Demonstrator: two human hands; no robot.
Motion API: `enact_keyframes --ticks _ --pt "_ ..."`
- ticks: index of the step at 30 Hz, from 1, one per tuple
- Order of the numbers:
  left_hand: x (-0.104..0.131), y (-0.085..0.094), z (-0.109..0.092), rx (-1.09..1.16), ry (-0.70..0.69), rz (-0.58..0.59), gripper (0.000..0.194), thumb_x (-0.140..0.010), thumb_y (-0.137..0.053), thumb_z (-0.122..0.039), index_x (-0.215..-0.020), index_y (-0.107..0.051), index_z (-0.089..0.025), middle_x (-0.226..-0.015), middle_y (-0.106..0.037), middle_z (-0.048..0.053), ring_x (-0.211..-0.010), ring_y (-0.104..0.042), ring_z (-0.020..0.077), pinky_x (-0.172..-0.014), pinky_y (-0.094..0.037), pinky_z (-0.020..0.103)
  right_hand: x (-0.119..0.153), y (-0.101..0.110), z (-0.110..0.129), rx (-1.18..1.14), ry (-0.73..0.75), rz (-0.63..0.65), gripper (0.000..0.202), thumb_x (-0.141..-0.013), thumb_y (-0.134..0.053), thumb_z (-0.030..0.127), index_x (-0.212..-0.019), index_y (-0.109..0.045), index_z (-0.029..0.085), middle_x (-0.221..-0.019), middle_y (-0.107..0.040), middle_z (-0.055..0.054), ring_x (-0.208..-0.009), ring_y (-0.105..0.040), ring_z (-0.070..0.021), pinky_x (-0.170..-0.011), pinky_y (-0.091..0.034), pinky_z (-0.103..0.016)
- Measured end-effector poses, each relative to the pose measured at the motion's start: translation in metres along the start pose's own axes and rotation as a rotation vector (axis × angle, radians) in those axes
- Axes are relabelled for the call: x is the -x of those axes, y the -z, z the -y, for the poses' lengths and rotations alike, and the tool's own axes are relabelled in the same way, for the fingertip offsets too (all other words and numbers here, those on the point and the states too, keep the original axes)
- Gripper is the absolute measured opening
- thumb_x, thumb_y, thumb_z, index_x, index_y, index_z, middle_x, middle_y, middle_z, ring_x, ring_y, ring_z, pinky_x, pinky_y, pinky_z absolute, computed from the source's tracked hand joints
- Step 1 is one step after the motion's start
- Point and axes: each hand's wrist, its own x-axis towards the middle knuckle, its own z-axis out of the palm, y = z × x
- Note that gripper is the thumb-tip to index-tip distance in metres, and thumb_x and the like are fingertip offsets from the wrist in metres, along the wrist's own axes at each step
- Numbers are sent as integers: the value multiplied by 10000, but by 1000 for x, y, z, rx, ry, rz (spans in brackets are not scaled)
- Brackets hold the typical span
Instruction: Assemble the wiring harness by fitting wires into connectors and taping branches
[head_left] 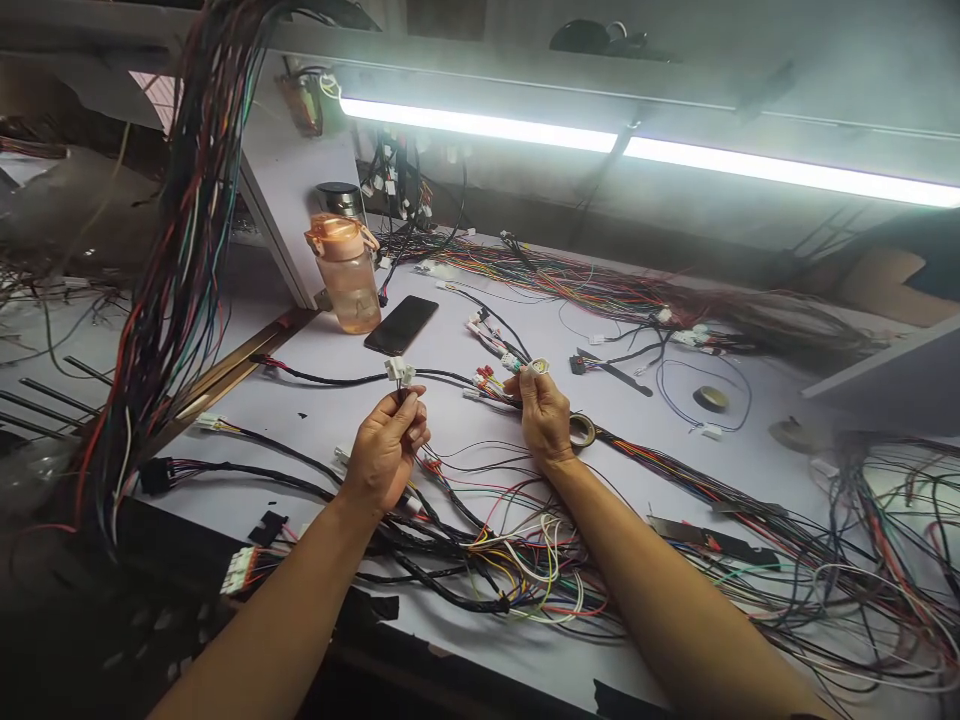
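Observation:
My left hand (386, 445) pinches the dark wires just below a white connector (400, 370), which stands up above the fingertips. To its right, my right hand (546, 415) is closed on a white round-faced connector (538, 368) with yellow inside. Beside those fingers sits another pale connector (511, 361); I cannot tell whether it is gripped too. Beneath both hands spreads a wire harness (480, 550) of black-wrapped branches and loose coloured wires. A roll of tape (582, 430) lies against the right wrist.
A pink-capped water bottle (345, 275) and a black phone (402, 325) stand and lie behind my left hand. A thick wire bundle (195, 200) hangs at the left. Long wires (525, 265) run along the back under a tube light (480, 122). A dark flat blade-like tool (712, 540) lies right.

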Motion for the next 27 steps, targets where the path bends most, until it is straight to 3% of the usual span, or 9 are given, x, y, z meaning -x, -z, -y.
enact_keyframes --ticks 4,8,11,17,21,27 --pt "-1 1 1 5 -1 7 241 -733 -745 -206 -945 -657 -131 -698 -512 -12 -529 -405 35 -479 -345 154 0 2 3 170 70 104 271 -922 -415 431 -904 -571 210 -836 -660 -38 -744 -606 -167 -719 -463 -288" --pt "-1 2 1 7 -4 15 225 -743 -734 -195 -948 -660 -137 -692 -506 -13 -533 -403 37 -486 -349 152 -1 1 2 313 185 261 107 -780 -556 273 -865 -554 207 -847 -643 -50 -787 -590 -192 -746 -451 -305" --pt "-1 3 1 10 -8 20 218 -746 -729 -187 -948 -662 -139 -694 -508 -12 -533 -403 37 -490 -355 154 -3 2 -1 300 176 248 58 -784 -518 240 -819 -548 204 -818 -632 -38 -773 -583 -180 -757 -450 -306" --pt "-2 3 1 14 -21 33 186 -762 -712 -175 -936 -664 -132 -686 -500 -13 -529 -402 38 -476 -348 154 -11 8 -8 -14 -1 43 182 -786 -593 355 -853 -532 197 -772 -601 5 -700 -575 -137 -699 -484 -277" --pt "-4 2 2 16 -25 42 174 -768 -701 -163 -935 -664 -129 -681 -502 -13 -522 -399 38 -464 -343 153 -17 8 -7 -249 -91 47 281 -777 -623 436 -872 -498 202 -790 -596 15 -712 -620 -126 -699 -530 -284" --pt "-3 1 2 20 -18 34 167 -759 -708 -172 -915 -665 -131 -675 -519 -9 -516 -417 40 -474 -357 160 -23 13 -1 -410 -196 87 337 -733 -662 446 -857 -446 219 -818 -552 33 -668 -639 -107 -563 -544 -233"
